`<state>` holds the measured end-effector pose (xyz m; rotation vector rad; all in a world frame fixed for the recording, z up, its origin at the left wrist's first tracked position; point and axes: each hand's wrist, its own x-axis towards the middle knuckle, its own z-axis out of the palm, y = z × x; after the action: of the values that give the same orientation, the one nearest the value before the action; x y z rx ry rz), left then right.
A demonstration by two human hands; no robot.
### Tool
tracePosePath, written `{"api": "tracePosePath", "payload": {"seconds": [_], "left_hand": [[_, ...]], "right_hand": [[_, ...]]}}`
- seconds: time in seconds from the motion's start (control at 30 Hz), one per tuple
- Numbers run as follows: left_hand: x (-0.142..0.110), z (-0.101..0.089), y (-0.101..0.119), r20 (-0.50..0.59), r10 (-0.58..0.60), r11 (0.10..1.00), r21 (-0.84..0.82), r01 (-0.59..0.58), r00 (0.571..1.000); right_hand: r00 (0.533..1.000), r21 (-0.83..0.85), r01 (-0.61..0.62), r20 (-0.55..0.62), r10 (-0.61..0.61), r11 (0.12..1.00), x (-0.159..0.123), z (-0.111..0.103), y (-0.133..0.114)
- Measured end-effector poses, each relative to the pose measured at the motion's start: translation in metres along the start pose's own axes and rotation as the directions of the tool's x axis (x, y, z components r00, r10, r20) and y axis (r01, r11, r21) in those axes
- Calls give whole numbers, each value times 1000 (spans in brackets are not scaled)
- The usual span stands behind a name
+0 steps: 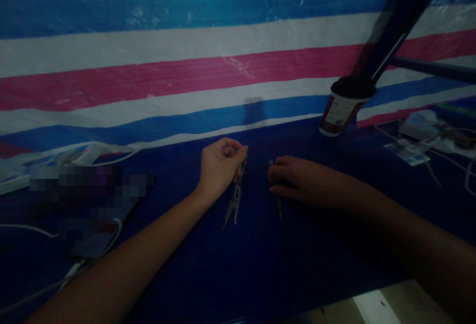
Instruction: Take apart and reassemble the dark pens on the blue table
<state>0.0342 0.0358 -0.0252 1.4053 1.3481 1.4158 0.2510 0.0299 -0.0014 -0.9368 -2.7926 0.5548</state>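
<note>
My left hand (pixel 220 168) is closed, with thumb and forefinger pinching the top of a small drawing compass (pixel 237 195). The compass's two slightly spread legs point down towards the dark blue tabletop (pixel 230 274). To its right, my right hand (pixel 299 178) has its fingers curled round a slim tool with a pointed metal tip (pixel 279 206). That tip points down, and a pale end shows above the fingers. Most of the slim tool is hidden by the hand, and the dim light hides its exact kind.
A lidded paper cup (pixel 342 106) stands at the back right beside a dark slanting post (pixel 401 22). White cables and plastic packets (pixel 412 150) lie at the right. A dark phone-like device (pixel 94 240) with a cable lies at the left. A striped plastic sheet (pixel 186 76) hangs behind.
</note>
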Motion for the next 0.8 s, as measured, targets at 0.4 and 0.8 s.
{"api": "tracePosePath", "payload": {"seconds": [0.4,0.8], "left_hand": [[-2,4,2,-79,10,999,-36,-13,997],[1,2,3,-72,-28,991,-136,18,997]], "right_hand": [[997,-39,-72,-9,72,997,-2,1,-3],[797,-637,282,-261,-545,717,-8,-7,-13]]}}
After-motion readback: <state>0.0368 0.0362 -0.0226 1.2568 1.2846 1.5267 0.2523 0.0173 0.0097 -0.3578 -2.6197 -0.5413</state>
